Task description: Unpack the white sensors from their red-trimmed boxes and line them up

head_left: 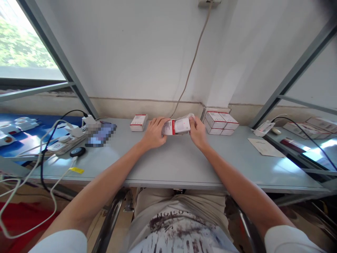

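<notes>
Over the middle of the grey desk point(173, 165), my left hand point(154, 133) is closed around a small white box point(167, 128) with a red stripe and printed text. A white rectangular device point(182, 125), seemingly in a see-through plastic bag, lies in line with the box's right end. My right hand point(198, 133) grips the right end of the device and its bag. Whether the device's left end sits inside the box or only touches it, I cannot tell. Just left of my left hand stands a similar red-and-white box point(138, 123).
Several red-and-white boxes point(220, 123) are stacked right of my right hand, by the wall. On the left lie a phone point(101, 134), a power strip point(65, 143), a round black object point(77, 151) and loose cables. A paper sheet point(265, 147) lies far right.
</notes>
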`<action>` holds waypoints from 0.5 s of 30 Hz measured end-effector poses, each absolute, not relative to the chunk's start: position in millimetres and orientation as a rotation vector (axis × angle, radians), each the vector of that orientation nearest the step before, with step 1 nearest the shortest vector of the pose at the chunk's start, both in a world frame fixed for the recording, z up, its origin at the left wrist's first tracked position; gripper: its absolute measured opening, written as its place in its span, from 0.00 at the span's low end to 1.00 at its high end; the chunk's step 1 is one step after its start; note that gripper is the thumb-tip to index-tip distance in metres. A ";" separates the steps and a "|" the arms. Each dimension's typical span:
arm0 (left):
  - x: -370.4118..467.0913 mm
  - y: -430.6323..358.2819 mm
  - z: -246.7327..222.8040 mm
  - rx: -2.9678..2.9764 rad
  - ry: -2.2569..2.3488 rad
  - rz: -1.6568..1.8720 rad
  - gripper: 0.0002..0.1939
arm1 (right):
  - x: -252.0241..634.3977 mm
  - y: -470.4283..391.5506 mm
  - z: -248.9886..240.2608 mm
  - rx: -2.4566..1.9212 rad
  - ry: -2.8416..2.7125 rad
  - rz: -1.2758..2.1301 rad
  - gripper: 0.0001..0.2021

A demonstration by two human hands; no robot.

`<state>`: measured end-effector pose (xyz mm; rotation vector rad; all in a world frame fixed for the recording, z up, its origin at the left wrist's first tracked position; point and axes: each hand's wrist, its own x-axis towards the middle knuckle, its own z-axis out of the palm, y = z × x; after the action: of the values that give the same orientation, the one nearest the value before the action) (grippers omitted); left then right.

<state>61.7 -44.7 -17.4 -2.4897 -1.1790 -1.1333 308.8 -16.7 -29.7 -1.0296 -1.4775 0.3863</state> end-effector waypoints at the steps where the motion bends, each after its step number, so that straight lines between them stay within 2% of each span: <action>1: 61.9 -45.0 -17.5 -2.497 -1.177 -1.140 0.41 | 308.7 -17.9 -29.5 -1.050 -1.503 0.352 0.25; 9: 70.3 -49.2 -20.4 -2.518 -1.179 -1.237 0.41 | 303.3 -22.6 -27.0 -0.983 -1.651 0.224 0.17; 15: 73.3 -50.5 -18.9 -2.540 -1.217 -1.357 0.38 | 301.4 -30.3 -22.6 -0.966 -1.601 0.205 0.19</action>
<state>73.3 -50.5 -18.9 -2.5403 -1.2166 -1.3566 301.4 -30.3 -22.6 -0.9658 -1.6008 0.2054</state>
